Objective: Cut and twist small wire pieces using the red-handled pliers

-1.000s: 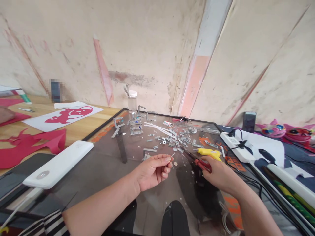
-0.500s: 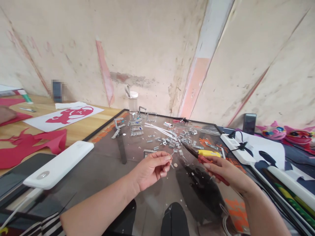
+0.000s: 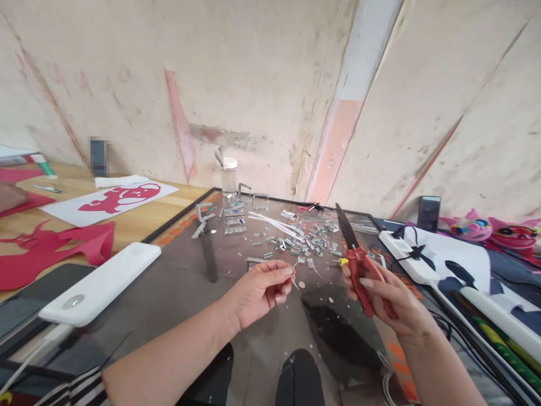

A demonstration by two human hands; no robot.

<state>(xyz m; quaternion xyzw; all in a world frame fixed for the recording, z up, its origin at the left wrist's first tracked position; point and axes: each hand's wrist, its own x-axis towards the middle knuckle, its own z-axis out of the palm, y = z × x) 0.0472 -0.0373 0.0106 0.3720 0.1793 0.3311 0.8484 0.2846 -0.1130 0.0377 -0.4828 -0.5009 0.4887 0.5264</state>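
My left hand (image 3: 264,290) is closed in a pinch over the dark glass tabletop. Between thumb and forefinger sits a thin pale wire piece (image 3: 295,276), mostly a fine strand. Farther right, my right hand (image 3: 386,296) grips long-nose pliers (image 3: 357,270) by their red handles. The dark jaws point up and away from me, apart from the wire piece. Beyond both hands lies a scattered pile of small silvery metal pieces (image 3: 310,241). Part of a yellow object (image 3: 343,261) shows behind the pliers, mostly hidden by my right hand.
Bent metal frames (image 3: 234,217) and a lidded jar (image 3: 229,175) stand toward the back. White strips (image 3: 276,224) lie mid-table. At left are a white power bank (image 3: 101,282) and red cut-outs (image 3: 84,248); at right, a power strip (image 3: 408,256). Another person's hand (image 3: 12,198) shows far left.
The pliers have turned from pointing left toward the pile to pointing upward, and now cover most of the yellow object. My left hand stays put with the wire piece.
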